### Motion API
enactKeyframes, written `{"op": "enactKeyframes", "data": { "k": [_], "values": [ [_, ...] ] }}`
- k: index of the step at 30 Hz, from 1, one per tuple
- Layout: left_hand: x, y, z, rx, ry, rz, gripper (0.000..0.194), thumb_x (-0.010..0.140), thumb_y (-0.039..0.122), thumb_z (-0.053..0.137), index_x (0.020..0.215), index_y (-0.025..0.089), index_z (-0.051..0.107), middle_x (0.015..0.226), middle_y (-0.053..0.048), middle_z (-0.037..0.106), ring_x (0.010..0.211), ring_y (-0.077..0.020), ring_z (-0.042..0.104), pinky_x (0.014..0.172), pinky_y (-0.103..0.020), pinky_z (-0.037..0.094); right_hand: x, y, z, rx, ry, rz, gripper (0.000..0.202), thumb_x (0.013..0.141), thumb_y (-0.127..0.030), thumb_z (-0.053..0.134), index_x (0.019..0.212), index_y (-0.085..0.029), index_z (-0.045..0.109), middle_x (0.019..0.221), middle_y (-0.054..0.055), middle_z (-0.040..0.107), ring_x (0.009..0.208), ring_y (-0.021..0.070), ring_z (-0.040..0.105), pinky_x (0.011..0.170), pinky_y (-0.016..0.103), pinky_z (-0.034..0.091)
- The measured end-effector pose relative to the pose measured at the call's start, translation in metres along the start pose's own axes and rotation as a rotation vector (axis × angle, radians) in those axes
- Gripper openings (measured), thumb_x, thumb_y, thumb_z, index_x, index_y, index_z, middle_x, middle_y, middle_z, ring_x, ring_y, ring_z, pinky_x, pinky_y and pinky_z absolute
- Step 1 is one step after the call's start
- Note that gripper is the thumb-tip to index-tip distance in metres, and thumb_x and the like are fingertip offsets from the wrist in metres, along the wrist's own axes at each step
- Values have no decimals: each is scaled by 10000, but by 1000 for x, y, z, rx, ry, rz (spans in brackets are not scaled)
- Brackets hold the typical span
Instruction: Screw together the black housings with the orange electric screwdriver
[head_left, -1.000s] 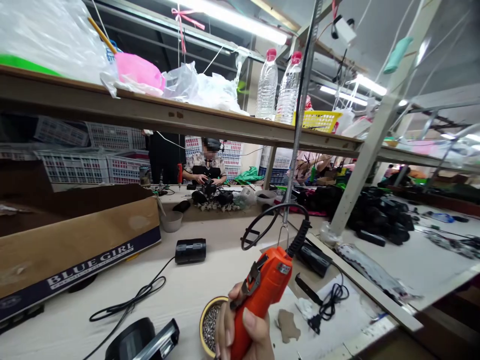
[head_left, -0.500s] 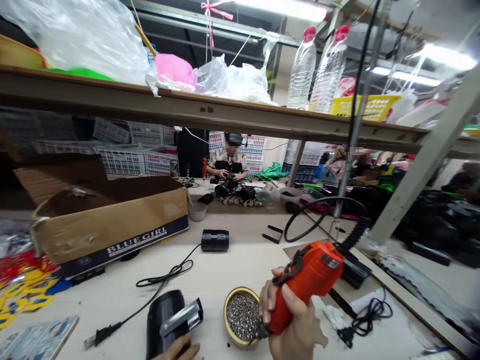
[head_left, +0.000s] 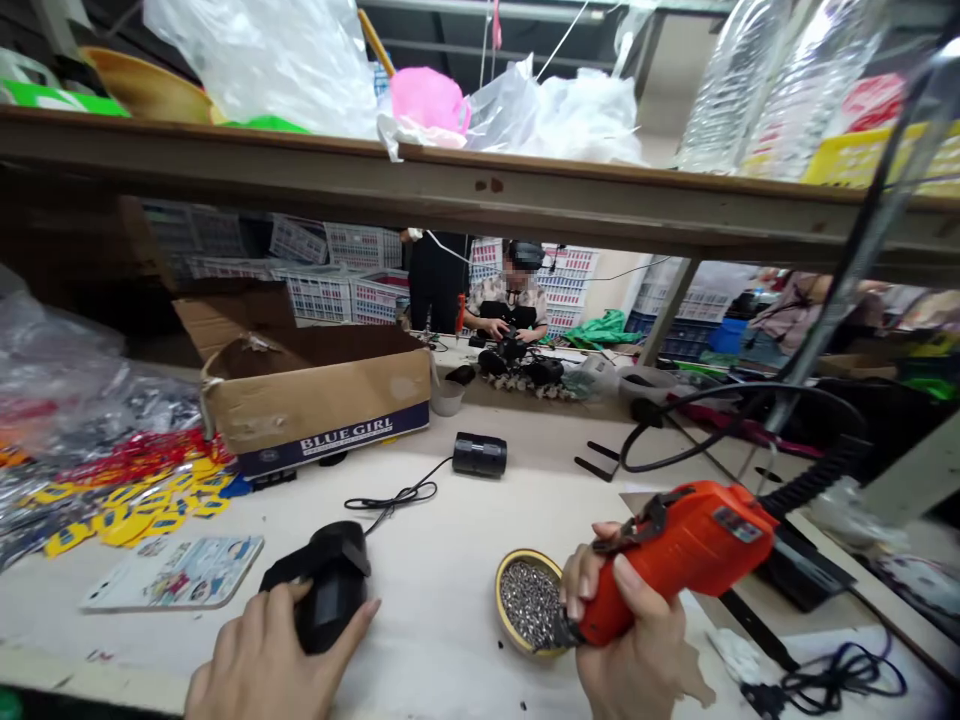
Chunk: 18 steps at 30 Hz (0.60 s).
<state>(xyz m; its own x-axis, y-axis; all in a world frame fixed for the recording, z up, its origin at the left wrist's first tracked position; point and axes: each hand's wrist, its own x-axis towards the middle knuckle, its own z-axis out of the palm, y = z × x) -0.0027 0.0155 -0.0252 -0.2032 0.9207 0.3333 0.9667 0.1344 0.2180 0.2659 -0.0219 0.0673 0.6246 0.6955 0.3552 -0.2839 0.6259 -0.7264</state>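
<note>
My right hand (head_left: 626, 630) is wrapped round an orange electric screwdriver (head_left: 686, 560), tilted with its tip down at the rim of a round yellow-edged bowl (head_left: 504, 622). Small metal screws (head_left: 529, 600) fill the bowl. At the lower left, my left hand (head_left: 274, 650) grips a black cylindrical housing (head_left: 334, 590), thumb on one side and fingers on the other. A flat black part (head_left: 304, 562) juts from the housing toward the left. Farther back on the table lies another black cylinder (head_left: 480, 455) with a black cord (head_left: 394, 495).
A cardboard box (head_left: 322, 400) stands at the back left, near yellow tags (head_left: 142, 505) and a booklet (head_left: 176, 572). A black U-shaped piece (head_left: 600, 460) and a coiled cord (head_left: 844, 675) lie to the right. A loaded shelf (head_left: 420, 185) crosses overhead; a person (head_left: 514, 295) sits beyond.
The view has shifted left. My left hand has come round the black housing, which is turned so its silver part no longer shows. My right hand keeps the screwdriver at the bowl.
</note>
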Motion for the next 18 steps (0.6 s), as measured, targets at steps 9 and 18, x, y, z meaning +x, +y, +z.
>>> {"op": "enactKeyframes", "data": {
  "k": [9, 18],
  "values": [
    [3, 2, 4, -471, -186, -135, 732, 781, 741, 513, 1250, 181, 472, 1194, -193, 687, 1087, -383, 694, 881, -486, 569, -1, -2, 0, -29, -43, 29, 217, 783, -336, 732, 919, -181, 663, 517, -23, 538, 409, 130, 483, 415, 220, 452],
    [-45, 26, 3, -535, -103, 229, 547, 1035, 501, 409, 1542, 313, 324, 1423, -111, 610, 1199, -273, 686, 895, -396, 604, -3, 8, 20, 29, -55, 54, 183, 793, -317, 700, 919, -186, 671, 516, -29, 539, 403, 129, 470, 434, 233, 446]
  ]
}}
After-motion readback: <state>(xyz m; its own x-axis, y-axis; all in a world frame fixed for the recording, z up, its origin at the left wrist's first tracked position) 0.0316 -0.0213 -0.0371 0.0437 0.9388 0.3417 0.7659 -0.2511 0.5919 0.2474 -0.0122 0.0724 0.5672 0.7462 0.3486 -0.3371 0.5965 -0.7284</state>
